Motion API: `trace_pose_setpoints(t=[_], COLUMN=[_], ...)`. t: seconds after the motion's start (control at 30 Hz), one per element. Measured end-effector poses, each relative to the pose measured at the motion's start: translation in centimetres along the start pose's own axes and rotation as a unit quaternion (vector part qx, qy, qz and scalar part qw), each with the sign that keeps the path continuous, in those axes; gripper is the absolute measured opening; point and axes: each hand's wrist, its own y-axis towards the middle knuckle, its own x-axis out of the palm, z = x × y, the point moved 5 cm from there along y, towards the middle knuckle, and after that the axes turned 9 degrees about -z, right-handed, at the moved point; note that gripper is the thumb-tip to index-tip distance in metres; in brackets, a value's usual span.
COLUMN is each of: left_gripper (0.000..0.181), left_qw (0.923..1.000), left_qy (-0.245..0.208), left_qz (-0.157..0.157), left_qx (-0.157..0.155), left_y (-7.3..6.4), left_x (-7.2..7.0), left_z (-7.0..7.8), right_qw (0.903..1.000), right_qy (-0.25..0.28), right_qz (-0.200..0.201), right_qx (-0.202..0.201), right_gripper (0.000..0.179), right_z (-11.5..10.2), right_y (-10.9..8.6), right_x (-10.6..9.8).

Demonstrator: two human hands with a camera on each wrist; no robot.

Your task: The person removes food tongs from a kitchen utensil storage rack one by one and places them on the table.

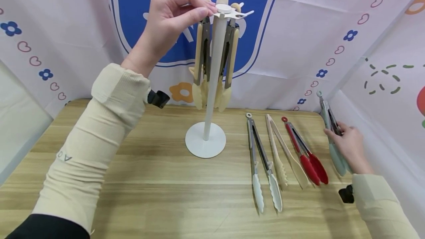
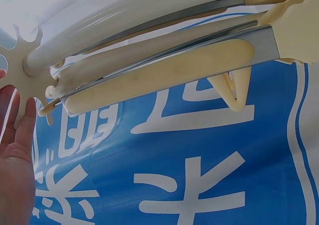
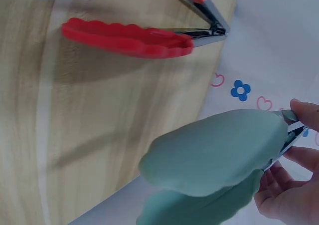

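Observation:
My left hand pinches the rim of the hooked top on a white upright stand, thumb and fingertips at its left side. Cream-coloured tongs with metal arms hang from the hooks around the pole; the left wrist view shows their cream handle grip close up. At the table's far right, my right hand grips pale green tongs by their metal arms, ring end upward. Their two green heads lie close together in the right wrist view and point down toward the table edge.
On the wooden table, right of the stand's round base, lie white-tipped tongs, cream tongs and red tongs, side by side. A printed cloth hangs behind, and a white side wall borders the right.

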Motion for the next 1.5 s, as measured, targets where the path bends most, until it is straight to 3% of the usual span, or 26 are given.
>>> trace_pose_setpoints(t=[0.13, 0.97, 1.2, 1.5], left_gripper=[0.011, 0.012, 0.012, 0.012], left_qw=[0.9999, 0.9999, 0.9999, 1.0], left_qy=[-0.005, 0.009, 0.009, 0.006], left_qz=[0.007, -0.001, -0.002, -0.001], left_qx=[-0.012, 0.01, 0.009, 0.003], left_y=[0.0, -0.1, -0.1, 0.0], left_x=[0.0, 0.1, 0.0, 0.0], left_z=[0.0, 0.2, 0.2, 0.2], right_qw=[1.0, 0.989, 0.9872, 0.981], right_qy=[-0.003, -0.005, -0.016, -0.015], right_qz=[-0.006, -0.131, -0.148, -0.179], right_qx=[0.003, 0.069, 0.057, 0.075], right_gripper=[0.035, 0.069, 0.063, 0.065], right_z=[0.5, 2.9, 3.1, 3.5], right_y=[0.0, 0.1, 0.2, 0.5], right_x=[0.5, 4.6, 5.5, 6.3])
